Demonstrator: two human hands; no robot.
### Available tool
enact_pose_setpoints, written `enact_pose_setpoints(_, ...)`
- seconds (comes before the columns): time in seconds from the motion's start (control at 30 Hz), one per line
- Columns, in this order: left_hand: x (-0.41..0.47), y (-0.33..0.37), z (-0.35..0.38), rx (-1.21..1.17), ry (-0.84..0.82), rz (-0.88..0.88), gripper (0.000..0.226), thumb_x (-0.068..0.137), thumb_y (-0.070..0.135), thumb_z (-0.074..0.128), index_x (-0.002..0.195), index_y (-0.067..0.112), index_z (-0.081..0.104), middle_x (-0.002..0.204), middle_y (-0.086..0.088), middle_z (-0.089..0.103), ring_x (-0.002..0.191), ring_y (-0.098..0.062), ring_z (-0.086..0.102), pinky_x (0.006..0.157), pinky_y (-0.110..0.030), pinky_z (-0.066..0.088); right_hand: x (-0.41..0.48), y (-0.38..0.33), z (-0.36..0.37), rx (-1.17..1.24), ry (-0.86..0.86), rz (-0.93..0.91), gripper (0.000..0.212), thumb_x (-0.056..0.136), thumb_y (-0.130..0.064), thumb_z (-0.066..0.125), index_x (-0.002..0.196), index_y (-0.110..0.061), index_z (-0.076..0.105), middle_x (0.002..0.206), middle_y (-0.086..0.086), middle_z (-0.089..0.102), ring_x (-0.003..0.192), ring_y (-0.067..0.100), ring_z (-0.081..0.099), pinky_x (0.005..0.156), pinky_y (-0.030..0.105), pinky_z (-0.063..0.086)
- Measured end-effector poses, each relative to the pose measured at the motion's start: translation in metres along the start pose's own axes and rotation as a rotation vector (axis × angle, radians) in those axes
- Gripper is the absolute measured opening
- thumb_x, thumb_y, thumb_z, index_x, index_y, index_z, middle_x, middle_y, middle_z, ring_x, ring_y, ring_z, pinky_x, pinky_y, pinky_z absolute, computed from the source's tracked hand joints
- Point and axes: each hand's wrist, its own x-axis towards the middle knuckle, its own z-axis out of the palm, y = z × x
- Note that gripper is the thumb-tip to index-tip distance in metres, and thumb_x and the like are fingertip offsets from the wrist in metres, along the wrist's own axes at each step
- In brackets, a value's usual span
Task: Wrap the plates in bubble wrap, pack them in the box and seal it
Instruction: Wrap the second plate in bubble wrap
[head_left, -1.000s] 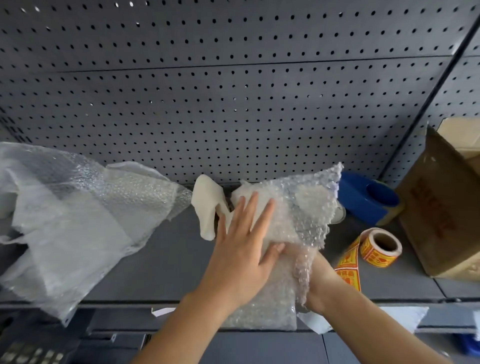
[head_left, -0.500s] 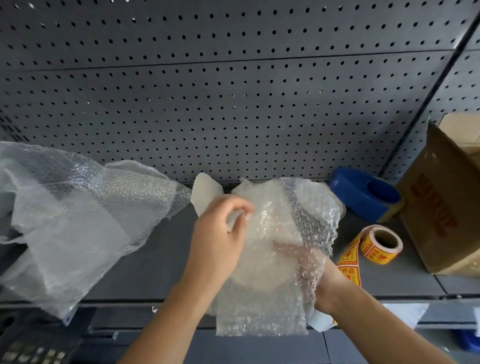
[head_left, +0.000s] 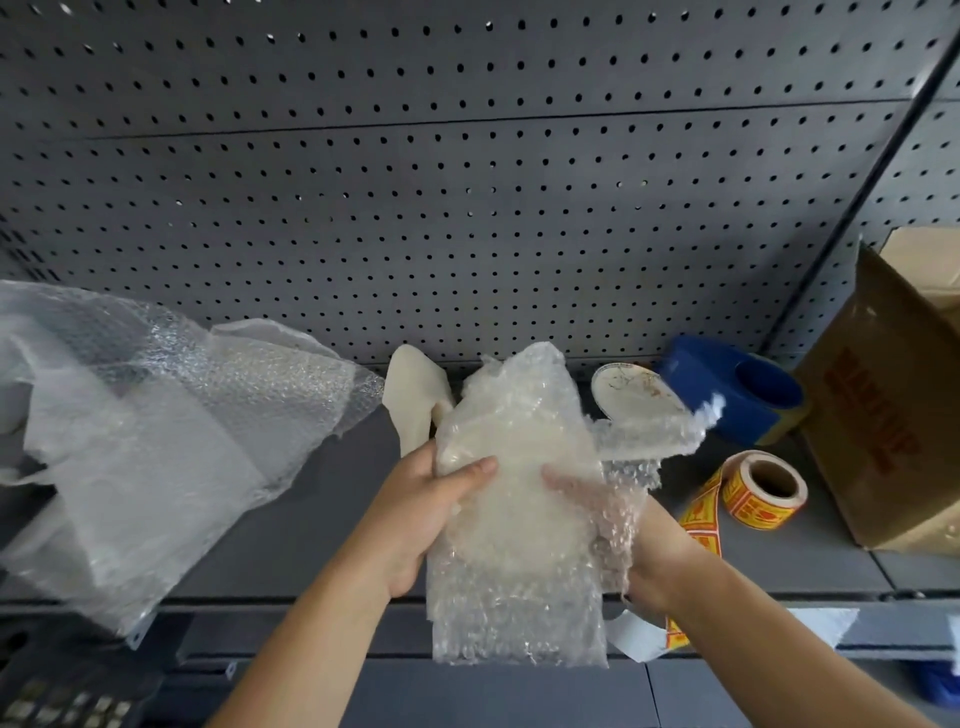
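Where the desk (head_left: 311, 519) front edge lies, hands hold one bubble-wrapped plate (head_left: 519, 525): left hand (head_left: 421, 514) grasping its 9 o'clock side, right hand (head_left: 641, 545) grasping at 3 o'clock, fingers beneath the wrap. Beyond, 1 o'clock: second plate (head_left: 634, 397). Far 3 o'clock: open box (head_left: 883, 467).

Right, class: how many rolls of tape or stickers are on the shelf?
2. A blue tape roll sits at the back, left of the cardboard box; an orange sticker roll lies in front of it. More may be hidden behind the bubble wrap.
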Motion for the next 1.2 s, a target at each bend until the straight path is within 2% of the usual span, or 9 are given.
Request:
enact_pose_setpoints(0.13, 0.007, -0.004, -0.002, -0.01, 0.054, 0.058, 0.032, 0.094, 0.011, 0.071, 0.125, 0.016, 0.066, 0.102, 0.001, 0.08, 0.089, -0.016, 0.078, 0.066, -0.029, 0.061, -0.001, -0.005, -0.009, 0.006, 0.003, -0.019, 0.03, 0.091, -0.02, 0.055, 0.113, -0.01, 0.072, 0.116, 0.013, 0.074, 0.106, 0.028, 0.072, 0.089, 0.044, 0.053)
enact_pose_setpoints(0.23, 0.012, -0.009, -0.005, 0.053, 0.124, 0.114, 0.026, 0.095, 0.014, 0.071, 0.12, 0.021, 0.068, 0.101, 0.006, 0.08, 0.092, -0.014, 0.077, 0.078, -0.036, 0.062, 0.002, -0.006, -0.028, -0.015, 0.165, -0.086, 0.023, 0.096, -0.013, 0.052, 0.107, -0.005, 0.07, 0.105, 0.016, 0.073, 0.088, 0.026, 0.075, 0.073, 0.034, 0.056)
enact_pose_setpoints(0.37, 0.016, -0.016, -0.007, 0.081, 0.162, 0.137, 0.023, 0.097, 0.014, 0.069, 0.115, 0.028, 0.065, 0.105, 0.007, 0.078, 0.093, -0.011, 0.076, 0.08, -0.038, 0.062, -0.013, -0.005, -0.042, -0.383, 0.499, -0.574, 0.015, 0.092, 0.004, 0.053, 0.083, -0.005, 0.062, 0.077, 0.005, 0.062, 0.073, 0.022, 0.057, 0.069, 0.027, 0.048)
enact_pose_setpoints(0.5, 0.019, -0.021, -0.003, 0.146, 0.193, 0.171, 0.024, 0.094, 0.019, 0.07, 0.114, 0.032, 0.064, 0.106, 0.008, 0.076, 0.096, -0.011, 0.074, 0.084, -0.041, 0.061, -0.038, -0.005, -0.007, -1.003, 0.124, -1.004, 0.012, 0.087, -0.006, 0.056, 0.091, -0.012, 0.067, 0.086, -0.009, 0.064, 0.082, 0.01, 0.061, 0.072, 0.014, 0.045)
enact_pose_setpoints(0.63, 0.016, -0.017, 0.005, 0.121, 0.135, 0.217, 0.037, 0.096, 0.017, 0.068, 0.129, 0.031, 0.059, 0.112, 0.011, 0.075, 0.101, -0.007, 0.073, 0.075, -0.027, 0.061, -0.007, 0.009, -0.004, -1.301, 0.098, -0.885, 0.034, 0.095, -0.02, 0.06, 0.129, -0.023, 0.061, 0.127, -0.013, 0.051, 0.121, 0.005, 0.051, 0.098, 0.024, 0.047)
enact_pose_setpoints(0.73, 0.01, -0.016, 0.01, 0.096, 0.066, 0.194, 0.058, 0.094, 0.022, 0.074, 0.145, 0.031, 0.048, 0.133, 0.01, 0.068, 0.118, -0.01, 0.067, 0.095, -0.042, 0.059, 0.013, 0.011, -0.012, -1.204, 0.297, -0.737, 0.051, 0.097, -0.03, 0.062, 0.144, -0.024, 0.046, 0.136, -0.013, 0.04, 0.13, 0.006, 0.043, 0.109, 0.034, 0.043)
enact_pose_setpoints(0.87, 0.008, -0.018, 0.011, 0.023, 0.008, 0.217, 0.042, 0.094, 0.01, 0.072, 0.126, 0.034, 0.058, 0.117, 0.009, 0.075, 0.105, -0.014, 0.074, 0.091, -0.044, 0.06, 0.024, 0.007, -0.015, -0.993, 0.421, -0.607, 0.055, 0.095, -0.034, 0.065, 0.144, -0.033, 0.042, 0.136, -0.011, 0.035, 0.129, 0.013, 0.044, 0.108, 0.034, 0.043)
enact_pose_setpoints(0.97, 0.007, -0.014, 0.011, -0.048, -0.043, 0.209, 0.046, 0.093, 0.009, 0.073, 0.129, 0.034, 0.057, 0.117, 0.005, 0.075, 0.104, -0.016, 0.075, 0.085, -0.039, 0.062, 0.027, 0.0, -0.014, -0.682, 0.319, -0.397, 0.054, 0.095, -0.035, 0.065, 0.143, -0.038, 0.04, 0.136, -0.009, 0.052, 0.118, 0.012, 0.059, 0.099, 0.038, 0.054)
enact_pose_setpoints(1.2, 0.007, -0.006, 0.008, -0.023, -0.114, 0.102, 0.048, 0.091, 0.01, 0.073, 0.133, 0.03, 0.059, 0.115, 0.005, 0.077, 0.105, -0.016, 0.074, 0.086, -0.036, 0.06, 0.021, -0.006, -0.015, -0.284, 0.155, -0.177, 0.022, 0.099, -0.026, 0.06, 0.116, -0.014, 0.066, 0.107, 0.008, 0.077, 0.1, 0.028, 0.074, 0.094, 0.055, 0.055)
